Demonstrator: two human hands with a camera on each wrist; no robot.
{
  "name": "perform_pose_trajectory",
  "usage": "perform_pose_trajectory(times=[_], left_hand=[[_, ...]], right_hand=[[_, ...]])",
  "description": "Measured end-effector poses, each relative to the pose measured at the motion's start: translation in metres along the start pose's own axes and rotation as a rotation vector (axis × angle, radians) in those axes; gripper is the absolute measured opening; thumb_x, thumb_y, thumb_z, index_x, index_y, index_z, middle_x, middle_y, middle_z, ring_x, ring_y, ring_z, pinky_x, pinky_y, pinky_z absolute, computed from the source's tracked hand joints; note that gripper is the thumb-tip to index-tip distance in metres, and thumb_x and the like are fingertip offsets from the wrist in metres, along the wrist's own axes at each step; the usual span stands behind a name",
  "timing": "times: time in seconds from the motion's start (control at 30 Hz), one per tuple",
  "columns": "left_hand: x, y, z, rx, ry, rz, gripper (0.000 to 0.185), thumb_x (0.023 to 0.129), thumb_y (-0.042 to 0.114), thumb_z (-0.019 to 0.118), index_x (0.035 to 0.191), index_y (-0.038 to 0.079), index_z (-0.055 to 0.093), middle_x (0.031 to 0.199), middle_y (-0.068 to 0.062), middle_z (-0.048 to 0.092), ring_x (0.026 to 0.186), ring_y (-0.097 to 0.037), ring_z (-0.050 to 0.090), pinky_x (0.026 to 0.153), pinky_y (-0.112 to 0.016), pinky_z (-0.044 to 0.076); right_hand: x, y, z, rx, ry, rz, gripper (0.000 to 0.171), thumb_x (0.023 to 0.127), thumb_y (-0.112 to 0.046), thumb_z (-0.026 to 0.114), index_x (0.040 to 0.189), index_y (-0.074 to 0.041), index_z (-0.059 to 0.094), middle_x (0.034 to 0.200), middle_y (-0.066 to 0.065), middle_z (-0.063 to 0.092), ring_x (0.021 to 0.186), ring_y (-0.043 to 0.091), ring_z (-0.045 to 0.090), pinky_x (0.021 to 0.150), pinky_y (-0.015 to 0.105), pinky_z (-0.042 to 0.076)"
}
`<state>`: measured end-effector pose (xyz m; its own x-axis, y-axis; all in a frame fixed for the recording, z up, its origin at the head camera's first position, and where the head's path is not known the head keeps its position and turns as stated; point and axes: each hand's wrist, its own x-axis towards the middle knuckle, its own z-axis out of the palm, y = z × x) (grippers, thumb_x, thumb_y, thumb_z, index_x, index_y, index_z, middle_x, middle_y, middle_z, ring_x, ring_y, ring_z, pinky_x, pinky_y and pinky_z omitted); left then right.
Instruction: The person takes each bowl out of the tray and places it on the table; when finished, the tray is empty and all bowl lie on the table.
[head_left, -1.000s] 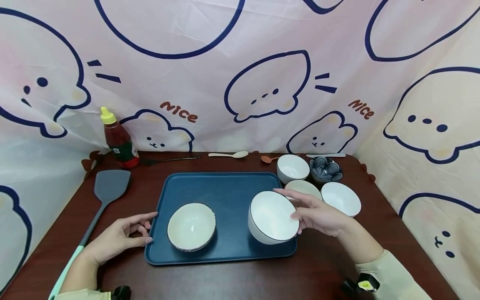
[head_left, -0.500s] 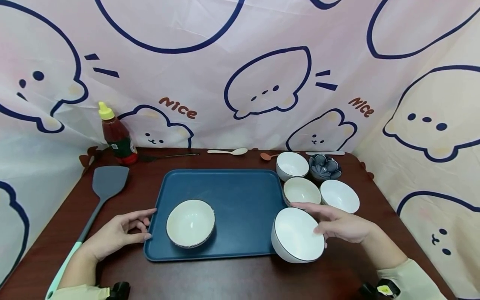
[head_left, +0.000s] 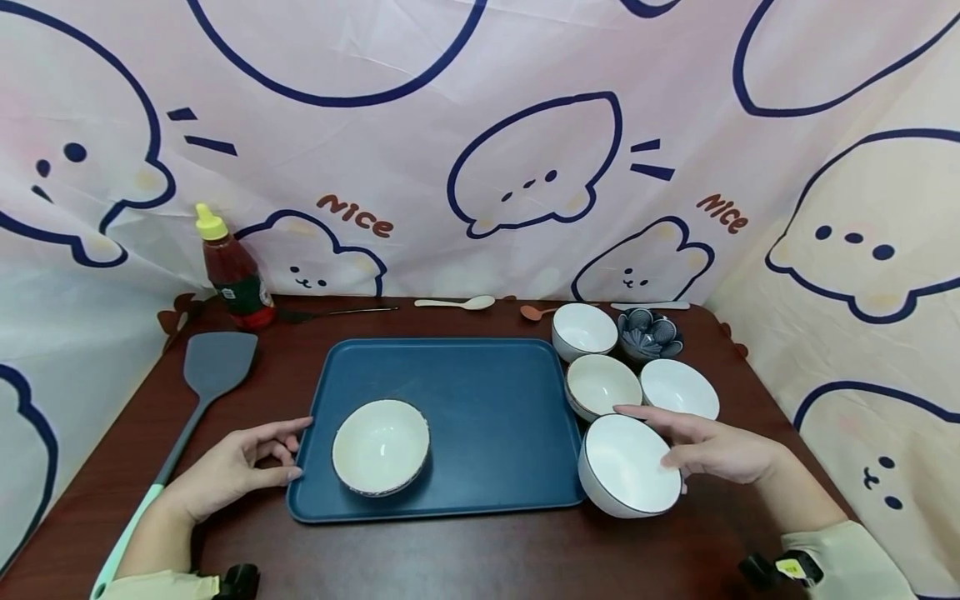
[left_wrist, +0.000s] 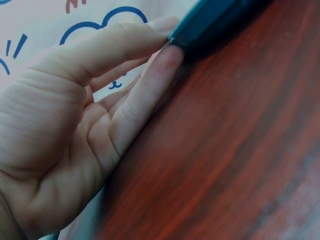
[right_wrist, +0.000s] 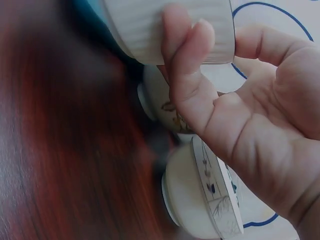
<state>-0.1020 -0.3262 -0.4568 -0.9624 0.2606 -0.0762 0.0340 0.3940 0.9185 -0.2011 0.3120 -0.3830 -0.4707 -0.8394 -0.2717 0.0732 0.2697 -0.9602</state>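
My right hand [head_left: 712,446] grips a white bowl [head_left: 628,462] with a dark rim, thumb inside, fingers around its ribbed outer wall [right_wrist: 145,30]. The bowl overlaps the front right corner of the blue tray [head_left: 480,392] in the head view. At the tray's left edge, my left hand [head_left: 225,471] pinches the rim between thumb and finger; the left wrist view has both tips meeting at the dark tray edge [left_wrist: 215,25]. A cream bowl [head_left: 381,446] with a patterned outside sits on the tray's left half.
Behind the held bowl stand a cream bowl [head_left: 602,385], two white bowls [head_left: 585,329] [head_left: 679,390] and a dark petal-shaped bowl [head_left: 649,333]. A grey turner [head_left: 219,367] with a mint handle lies left. A sauce bottle [head_left: 238,279] and spoons [head_left: 468,303] line the back.
My right hand has carried the white bowl rightward, from over the tray's right half to past its front right corner. The left hand stays at the tray's edge.
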Motion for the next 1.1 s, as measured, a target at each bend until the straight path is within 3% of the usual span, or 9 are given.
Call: perform_pose_trajectory(times=[0.37,0.73,1.1], left_hand=[[0.000,-0.001,0.000,-0.001,-0.006,0.007,0.068,0.087,0.014,0.077,0.146,-0.002,0.045,0.107,-0.015,0.058,0.087,-0.014,0.064,0.074,-0.023,0.054],[0.000,0.001,0.000,-0.003,-0.006,-0.032,0.070,0.086,0.015,0.078,0.146,-0.002,0.045,0.107,-0.015,0.059,0.087,-0.014,0.064,0.074,-0.024,0.055],[0.001,0.001,0.000,-0.001,-0.003,-0.026,0.069,0.086,0.015,0.078,0.146,0.000,0.046,0.108,-0.015,0.059,0.088,-0.014,0.064,0.075,-0.024,0.055]], right_hand=[[-0.003,0.009,-0.011,-0.009,0.029,0.011,0.067,0.101,-0.002,0.044,0.161,-0.014,0.016,0.156,-0.010,0.030,0.121,0.013,0.046,0.070,0.028,0.056],[-0.002,0.009,-0.017,-0.057,0.003,0.034,0.068,0.100,-0.002,0.046,0.160,-0.013,0.016,0.154,-0.013,0.030,0.119,0.012,0.047,0.073,0.033,0.058],[-0.005,0.009,-0.018,-0.063,0.002,0.029,0.067,0.101,-0.001,0.046,0.160,-0.012,0.017,0.153,-0.013,0.032,0.118,0.011,0.047,0.072,0.032,0.058]])
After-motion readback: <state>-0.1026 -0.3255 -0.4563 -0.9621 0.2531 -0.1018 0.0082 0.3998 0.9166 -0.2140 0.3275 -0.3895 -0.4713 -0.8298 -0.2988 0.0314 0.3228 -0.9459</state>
